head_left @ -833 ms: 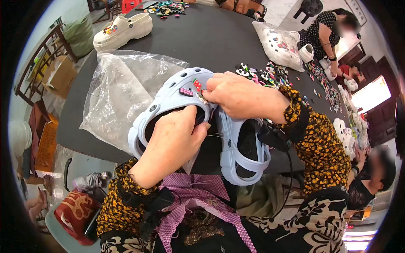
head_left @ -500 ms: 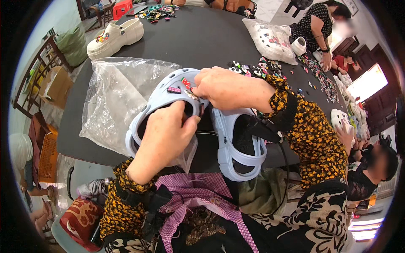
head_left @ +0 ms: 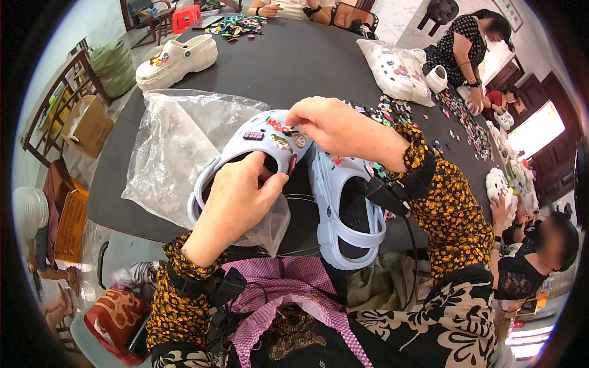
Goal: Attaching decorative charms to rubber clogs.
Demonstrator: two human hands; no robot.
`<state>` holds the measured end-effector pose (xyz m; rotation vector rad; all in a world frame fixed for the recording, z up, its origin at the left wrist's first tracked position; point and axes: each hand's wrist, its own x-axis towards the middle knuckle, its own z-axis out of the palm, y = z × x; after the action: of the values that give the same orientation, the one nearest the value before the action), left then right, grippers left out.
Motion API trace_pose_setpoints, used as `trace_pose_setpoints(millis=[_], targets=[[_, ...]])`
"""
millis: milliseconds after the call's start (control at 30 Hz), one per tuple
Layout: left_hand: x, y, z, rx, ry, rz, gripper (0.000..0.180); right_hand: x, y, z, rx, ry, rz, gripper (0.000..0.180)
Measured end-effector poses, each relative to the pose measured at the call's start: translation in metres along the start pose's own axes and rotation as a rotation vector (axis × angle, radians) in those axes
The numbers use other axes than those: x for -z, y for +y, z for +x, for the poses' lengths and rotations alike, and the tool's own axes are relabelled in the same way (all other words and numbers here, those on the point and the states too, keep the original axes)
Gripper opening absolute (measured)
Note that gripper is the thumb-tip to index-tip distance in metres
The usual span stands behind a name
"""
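Rt hand [head_left: 325, 126]'s shifted since a sec ago, baring more charms [head_left: 280, 142]. L hand [head_left: 239, 190] holds lt-blue clog [head_left: 245, 147] over bench [head_left: 282, 55], fingers inside, thumb at rim; can't tell if rt fingers pinch anything, they're at its toe. Matching clog [head_left: 327, 211] just right, clear bag [head_left: 169, 150] left, white clog [head_left: 190, 58] beyond.

Left hand [head_left: 236, 190] just inside the table's [head_left: 288, 67] near edge, back up, fingers curled into a grip, thumb reaching forward! Right hand [head_left: 334, 126] sits farther from that edge, knuckles high, fingertips bent downward, thumb hidden underneath. Left forearm [head_left: 181, 306] angles up and inward; right forearm [head_left: 454, 214] slants leftward, both sleeved.
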<state>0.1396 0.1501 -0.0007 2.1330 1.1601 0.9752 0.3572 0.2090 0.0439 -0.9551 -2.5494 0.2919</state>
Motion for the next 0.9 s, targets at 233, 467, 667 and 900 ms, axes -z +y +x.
trace_pose_setpoints(millis=[233,467,667,900], targets=[[0.005,0.007,-0.001,0.040,-0.045,0.025,0.026,0.006,-0.016,-0.002,-0.075,-0.028,0.015,0.020],[0.005,0.010,-0.002,0.034,-0.087,0.030,0.024,0.000,-0.014,-0.001,0.068,-0.046,-0.100,0.012],[-0.003,0.009,-0.005,0.000,-0.085,0.046,0.022,0.001,-0.014,-0.003,0.105,-0.113,-0.069,0.016],[-0.001,0.009,-0.005,-0.013,-0.076,0.060,0.020,-0.005,-0.018,-0.001,0.185,-0.197,-0.095,0.013]])
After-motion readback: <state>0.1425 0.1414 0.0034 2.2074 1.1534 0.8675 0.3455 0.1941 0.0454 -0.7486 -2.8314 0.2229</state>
